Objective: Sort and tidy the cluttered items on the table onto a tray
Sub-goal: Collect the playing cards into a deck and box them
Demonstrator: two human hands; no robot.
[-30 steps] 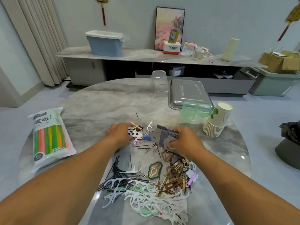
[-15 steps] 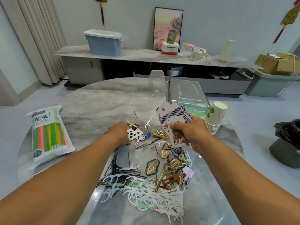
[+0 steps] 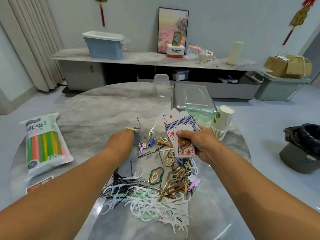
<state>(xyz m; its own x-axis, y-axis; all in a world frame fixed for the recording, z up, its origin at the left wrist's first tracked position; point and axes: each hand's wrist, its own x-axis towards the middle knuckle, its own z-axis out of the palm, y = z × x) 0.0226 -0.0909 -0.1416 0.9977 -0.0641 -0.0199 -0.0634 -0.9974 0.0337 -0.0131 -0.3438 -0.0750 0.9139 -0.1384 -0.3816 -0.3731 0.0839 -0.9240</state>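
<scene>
Progress, as I judge it: early. My stainless-steel rectangular tray [image 3: 192, 97] sits at the far side of the round grey marble table [image 3: 97, 115], and I see nothing sorted onto it yet; a pale green plastic piece [image 3: 200, 112] lies at its near edge and a clear plastic container [image 3: 162, 85] stands just left of it.

Gathered so far: a fan of blue-backed playing cards [image 3: 181, 134], a red two and a jack of hearts showing.

Still loose on the table:
- gold and green metal hair clips [image 3: 170, 170], mid-pile;
- white and mint floss picks [image 3: 147, 203], nearest me;
- black bobby pins [image 3: 121, 181], left of the picks;
- small clips and pins, purple and blue, near the cards.

Set apart: a bag of coloured straws [image 3: 44, 146] at the left; a stack of white paper cups [image 3: 220, 124] at the right, beside the tray.

Hands:
- right hand [image 3: 199, 144], raised over the pile, thumb and fingers pinching the cards;
- left hand [image 3: 121, 142], low over the table, blurred, fingers toward a small gold clip [image 3: 131, 129]; whether it holds anything I cannot tell.
</scene>
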